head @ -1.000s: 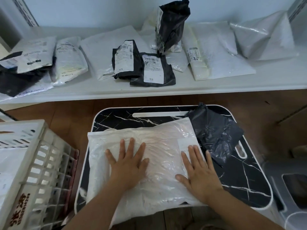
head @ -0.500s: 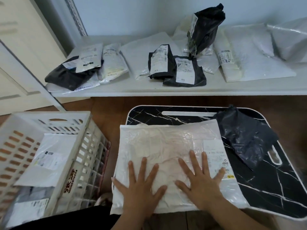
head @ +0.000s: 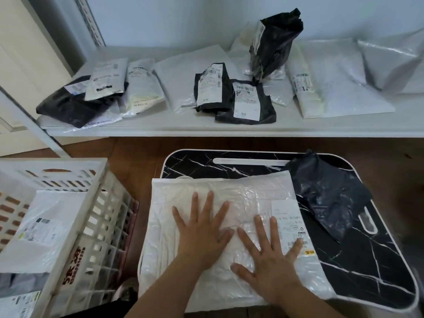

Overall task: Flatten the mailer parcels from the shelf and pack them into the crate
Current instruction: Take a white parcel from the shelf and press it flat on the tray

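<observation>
Both palms are down flat on the white mailer [head: 220, 198] (it's lying on the black marble tray [head: 367, 260]); left hand [head: 202, 232] and right hand [head: 268, 258] have fingers straight and splayed, gripping nothing; crate [head: 91, 221] sits just left.

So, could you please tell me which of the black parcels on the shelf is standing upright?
The tall black parcel at the back of the shelf, right of centre; the other black ones lie flat.
</observation>
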